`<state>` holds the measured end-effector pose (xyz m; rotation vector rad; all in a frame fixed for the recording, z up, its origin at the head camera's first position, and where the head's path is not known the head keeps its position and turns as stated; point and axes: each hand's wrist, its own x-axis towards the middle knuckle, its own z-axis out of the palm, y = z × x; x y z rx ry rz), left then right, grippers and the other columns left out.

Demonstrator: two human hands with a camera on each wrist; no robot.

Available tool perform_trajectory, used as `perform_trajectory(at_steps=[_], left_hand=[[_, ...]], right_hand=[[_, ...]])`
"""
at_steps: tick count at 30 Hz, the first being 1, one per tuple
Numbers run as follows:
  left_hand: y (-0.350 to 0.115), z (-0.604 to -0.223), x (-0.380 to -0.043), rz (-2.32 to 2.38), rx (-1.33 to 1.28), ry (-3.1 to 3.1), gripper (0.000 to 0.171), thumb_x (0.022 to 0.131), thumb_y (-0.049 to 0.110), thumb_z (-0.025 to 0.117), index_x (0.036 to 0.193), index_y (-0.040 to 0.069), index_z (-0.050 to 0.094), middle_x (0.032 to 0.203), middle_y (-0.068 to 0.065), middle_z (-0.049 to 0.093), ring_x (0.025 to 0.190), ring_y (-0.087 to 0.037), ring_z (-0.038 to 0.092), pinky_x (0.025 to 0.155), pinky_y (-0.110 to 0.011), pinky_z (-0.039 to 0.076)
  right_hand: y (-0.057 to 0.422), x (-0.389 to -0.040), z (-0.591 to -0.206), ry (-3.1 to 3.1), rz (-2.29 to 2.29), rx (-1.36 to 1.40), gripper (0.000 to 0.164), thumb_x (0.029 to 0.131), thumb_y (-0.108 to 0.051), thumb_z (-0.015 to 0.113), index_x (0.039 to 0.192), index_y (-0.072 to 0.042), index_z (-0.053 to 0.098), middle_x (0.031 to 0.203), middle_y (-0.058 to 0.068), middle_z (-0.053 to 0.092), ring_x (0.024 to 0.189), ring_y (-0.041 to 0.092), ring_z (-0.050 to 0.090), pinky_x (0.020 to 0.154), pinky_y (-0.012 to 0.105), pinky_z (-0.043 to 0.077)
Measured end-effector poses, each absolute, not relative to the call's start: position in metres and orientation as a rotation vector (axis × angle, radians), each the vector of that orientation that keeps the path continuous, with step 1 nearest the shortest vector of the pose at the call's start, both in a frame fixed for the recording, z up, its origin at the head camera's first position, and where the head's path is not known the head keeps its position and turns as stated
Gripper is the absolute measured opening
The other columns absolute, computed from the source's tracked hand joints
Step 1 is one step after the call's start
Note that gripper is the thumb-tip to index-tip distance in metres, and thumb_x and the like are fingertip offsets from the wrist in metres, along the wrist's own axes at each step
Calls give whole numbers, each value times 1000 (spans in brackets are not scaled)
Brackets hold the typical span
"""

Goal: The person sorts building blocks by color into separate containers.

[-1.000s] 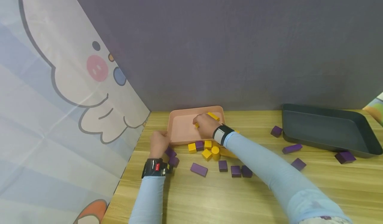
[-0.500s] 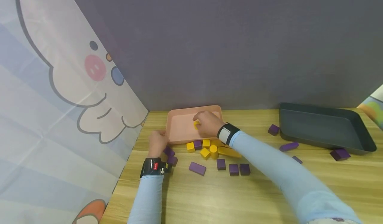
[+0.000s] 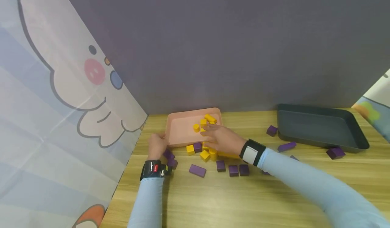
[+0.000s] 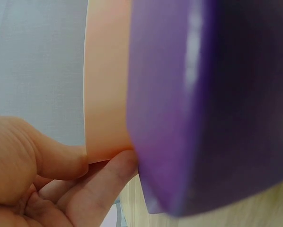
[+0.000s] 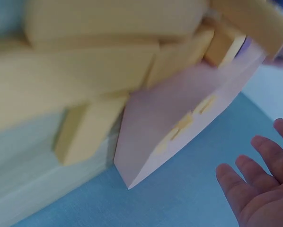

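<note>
At the near left corner of the pink tray point(image 3: 179, 129), my left hand point(image 3: 156, 146) pinches the rim between thumb and fingers. A large purple block point(image 4: 165, 118) fills much of the left wrist view beside that corner. My right hand point(image 3: 223, 138) is over the tray's near right side, fingers spread and holding nothing; the right wrist view shows the same loose fingers point(image 5: 229, 182). Inside the tray lie a short yellow cylinder point(image 3: 196, 128), a longer yellow piece point(image 3: 210, 118) and several yellow blocks point(image 3: 203, 122), partly hidden by the right hand.
In front of the tray are yellow blocks point(image 3: 205, 156), a standing yellow cylinder point(image 3: 213, 154) and purple blocks point(image 3: 197, 170). A dark tray point(image 3: 317, 126) stands at the right, with purple pieces point(image 3: 287, 147) near it. A grey wall point(image 3: 213, 52) rises behind.
My right hand has let go of the yellow cylinder inside the pink tray, spread its fingers and drawn back to the right. The left hand keeps its hold on the rim.
</note>
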<state>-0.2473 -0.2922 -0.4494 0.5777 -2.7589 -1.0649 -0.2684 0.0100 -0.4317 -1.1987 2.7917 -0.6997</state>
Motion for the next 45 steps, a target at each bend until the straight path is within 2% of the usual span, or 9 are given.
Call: perform_trajectory(at_steps=[8, 22, 25, 29, 31, 34, 37, 42, 45], left_hand=[[-294, -452, -248, -1034, 639, -2769, 37, 93, 4, 61, 128, -5, 70, 133, -27, 68, 116, -37, 70, 94, -45, 60], [-292, -454, -247, -1010, 588, -2748, 34, 92, 3, 62, 124, -7, 71, 126, -27, 71, 114, -39, 70, 92, -46, 60], [-290, -454, -248, -1017, 596, -2746, 34, 91, 3, 64, 123, -7, 72, 126, -28, 72, 107, -37, 72, 83, -39, 61], [-290, -454, -248, -1024, 590, -2738, 32, 91, 3, 66, 120, -5, 74, 118, -26, 75, 89, -29, 69, 64, -24, 49], [-290, -454, -249, -1011, 572, -2737, 30, 91, 5, 67, 118, -4, 75, 112, -25, 77, 82, -26, 67, 59, -21, 43], [-290, -454, -249, -989, 541, -2739, 28, 92, 7, 67, 117, -3, 77, 107, -23, 79, 79, -24, 67, 58, -20, 40], [-290, -454, -249, -993, 535, -2735, 28, 93, 8, 67, 117, -3, 76, 110, -23, 78, 80, -23, 68, 59, -19, 42], [-290, -454, -249, -1004, 545, -2736, 28, 93, 8, 67, 117, -3, 76, 107, -23, 79, 79, -24, 67, 60, -20, 43], [-289, -454, -249, -1001, 554, -2745, 30, 93, 7, 67, 119, -4, 75, 112, -24, 77, 86, -27, 71, 66, -25, 51]], right_hand=[[22, -239, -449, 2700, -684, -1310, 59, 95, -44, 75, 149, -25, 59, 164, 3, 45, 159, 29, 32, 118, 52, 44], [17, -233, -460, 2718, -599, -1332, 46, 94, -27, 78, 138, -20, 69, 155, 7, 58, 145, 27, 53, 113, 45, 51], [17, -234, -461, 2715, -619, -1302, 43, 95, -24, 76, 137, -18, 70, 150, 6, 62, 142, 25, 57, 113, 44, 52], [18, -234, -462, 2710, -663, -1268, 39, 95, -20, 75, 134, -17, 72, 140, 4, 70, 129, 20, 67, 105, 40, 57], [19, -235, -462, 2702, -702, -1261, 36, 95, -17, 75, 131, -16, 74, 129, 2, 76, 112, 15, 73, 95, 33, 61], [20, -235, -461, 2694, -750, -1254, 33, 93, -14, 77, 127, -16, 76, 113, -1, 80, 86, 8, 69, 77, 22, 60], [21, -236, -459, 2681, -784, -1233, 31, 93, -12, 77, 124, -16, 78, 105, -2, 80, 68, 2, 57, 60, 16, 50], [23, -238, -459, 2685, -768, -1198, 25, 93, -12, 76, 117, -19, 81, 84, -8, 72, 56, 0, 50, 50, 17, 42], [23, -239, -458, 2688, -761, -1165, 13, 92, -13, 75, 103, -18, 82, 68, -11, 59, 53, 1, 48, 49, 18, 40]])
